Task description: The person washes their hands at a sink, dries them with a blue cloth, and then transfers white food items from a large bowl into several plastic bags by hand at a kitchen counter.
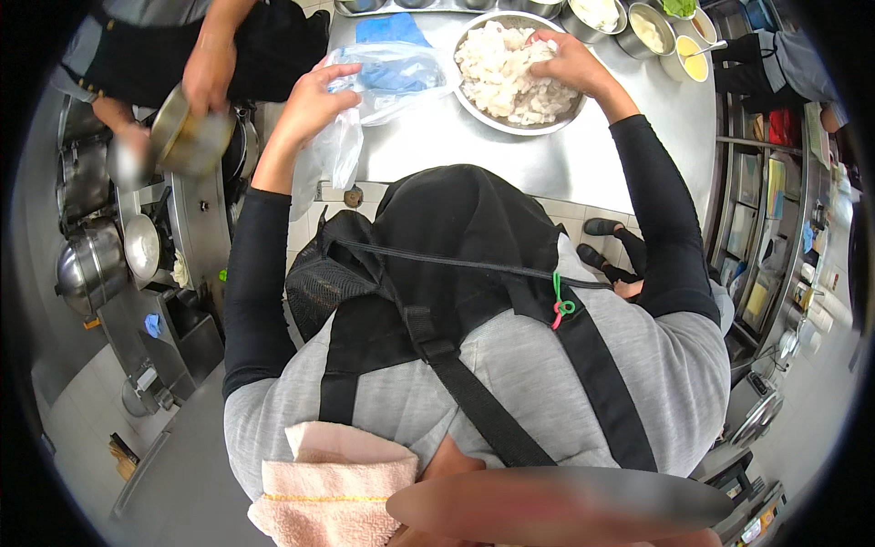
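A clear plastic bag (403,82) is held over the steel table by my left hand (320,99), its mouth spread toward the bowl. The index finger and thumb are apart, and a loose fold of the bag hangs below the palm. Beside it stands a round metal bowl (523,128) heaped with pale, chopped raw seafood, perhaps shrimp (502,75). My right hand (564,63) reaches into the bowl's right side, fingers closed around some pieces. Part of a blue cloth or sheet (389,29) shows behind and through the bag.
Metal containers with white food (596,14) and a cup of yellow liquid with a spoon (690,61) line the right back of the steel table (410,154). At left, a co-worker's hand (208,72) is near a blurred metal pot (188,137). Other people stand at right.
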A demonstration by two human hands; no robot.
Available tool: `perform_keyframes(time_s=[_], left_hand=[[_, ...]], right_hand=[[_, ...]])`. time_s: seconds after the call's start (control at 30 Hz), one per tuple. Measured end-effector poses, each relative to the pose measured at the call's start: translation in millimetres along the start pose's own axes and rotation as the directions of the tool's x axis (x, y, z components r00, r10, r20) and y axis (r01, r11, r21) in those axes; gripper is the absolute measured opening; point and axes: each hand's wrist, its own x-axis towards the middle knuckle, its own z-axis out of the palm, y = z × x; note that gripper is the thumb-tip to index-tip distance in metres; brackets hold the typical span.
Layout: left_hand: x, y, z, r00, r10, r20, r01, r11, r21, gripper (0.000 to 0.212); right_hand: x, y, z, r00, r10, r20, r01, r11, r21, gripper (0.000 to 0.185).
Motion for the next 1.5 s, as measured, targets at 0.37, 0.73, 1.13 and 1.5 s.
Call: perform_keyframes(time_s=[0.37, 0.73, 1.13, 1.5], left_hand=[[15, 12, 13, 0.999, -0.045, -0.004, 0.043, 0.98, -0.194, 0.069], [-6, 19, 34, 0.985, -0.168, 0.038, 0.171, 0.934, -0.315, 0.08], [-17, -10, 23, 0.972, -0.214, 0.099, 0.23, 0.771, -0.594, 0.087], [-34, -28, 11, 0.982, 0.134, -0.136, -0.075, 0.924, 0.374, 0.062]], right_hand=[[-13, -27, -29, 0.979, 0.082, 0.188, -0.166, 0.853, 0.495, 0.04], [14, -111, -14, 0.931, -0.195, 0.308, -0.094, 0.689, 0.719, 0.039], [71, -123, 146, 0.751, -0.46, 0.475, 0.626, 0.726, -0.287, 0.032], [32, -94, 22, 0.953, -0.254, 0.162, 0.3, 0.747, -0.593, 0.054]])
